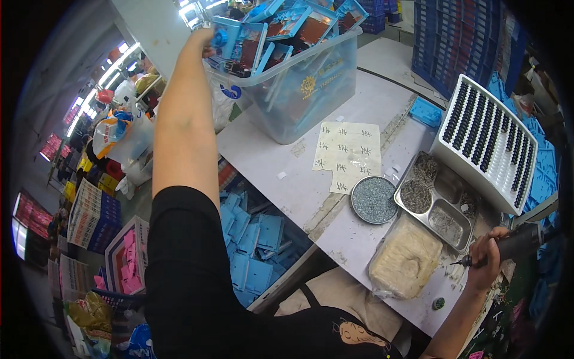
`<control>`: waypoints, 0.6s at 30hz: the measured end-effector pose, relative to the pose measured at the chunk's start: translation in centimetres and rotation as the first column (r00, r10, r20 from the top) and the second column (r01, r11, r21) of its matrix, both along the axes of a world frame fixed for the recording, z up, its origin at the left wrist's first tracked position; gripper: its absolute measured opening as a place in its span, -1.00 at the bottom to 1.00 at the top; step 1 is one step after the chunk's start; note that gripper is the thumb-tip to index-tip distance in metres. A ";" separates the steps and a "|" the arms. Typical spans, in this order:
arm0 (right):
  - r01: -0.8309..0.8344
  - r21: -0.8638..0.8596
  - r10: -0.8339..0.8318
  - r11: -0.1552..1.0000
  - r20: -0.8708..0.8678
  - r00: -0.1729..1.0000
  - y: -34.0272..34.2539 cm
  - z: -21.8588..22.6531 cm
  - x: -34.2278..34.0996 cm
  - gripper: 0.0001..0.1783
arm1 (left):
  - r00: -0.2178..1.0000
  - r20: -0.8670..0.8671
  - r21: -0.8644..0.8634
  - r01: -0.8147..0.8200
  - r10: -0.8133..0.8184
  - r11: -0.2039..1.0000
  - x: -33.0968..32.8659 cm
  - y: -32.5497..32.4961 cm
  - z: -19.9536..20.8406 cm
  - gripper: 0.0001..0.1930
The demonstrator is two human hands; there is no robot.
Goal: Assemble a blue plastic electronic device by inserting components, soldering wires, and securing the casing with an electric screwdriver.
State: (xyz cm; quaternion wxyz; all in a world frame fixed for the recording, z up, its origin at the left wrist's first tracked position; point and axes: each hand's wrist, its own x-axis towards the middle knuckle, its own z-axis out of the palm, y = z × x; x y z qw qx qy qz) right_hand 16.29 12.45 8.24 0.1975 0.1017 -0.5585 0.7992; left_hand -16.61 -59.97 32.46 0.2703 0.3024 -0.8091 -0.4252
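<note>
My left arm stretches up to the far left corner of a clear plastic bin (287, 113) heaped with blue plastic casings (314, 30). There my left hand (205, 40) is closed at a blue plastic part (220, 38), its fingers partly hidden. At the right, my right hand (485, 258) grips a black electric screwdriver (519, 241), its bit pointing left over the table. Near that hand are a steel divided tray (427, 202) of small metal parts and a yellowish block in clear wrap (405, 257).
A round dish (374, 200) of small metal pieces sits beside a sticker sheet (347, 152) on the table (287, 185). A white rack (487, 143) with rows of black pieces leans behind the tray. More blue casings (254, 239) lie below the table's left edge.
</note>
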 end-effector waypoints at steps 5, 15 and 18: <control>-0.010 0.052 0.011 0.999 -0.003 1.000 0.6 0.4 0.6 -0.76 | 0.974 0.096 -0.543 -0.120 0.203 0.831 -4.2 3.5 2.0 0.25; 0.077 0.027 -0.078 0.997 0.061 0.995 2.5 -0.8 0.8 -0.73 | 0.980 0.068 -0.165 -0.176 0.189 0.970 -4.5 4.3 3.9 -0.15; 0.079 0.022 -0.080 0.997 0.051 0.995 2.3 -1.0 0.1 -0.72 | 0.979 -0.170 0.185 -0.076 0.109 0.980 -0.4 3.0 5.3 -0.34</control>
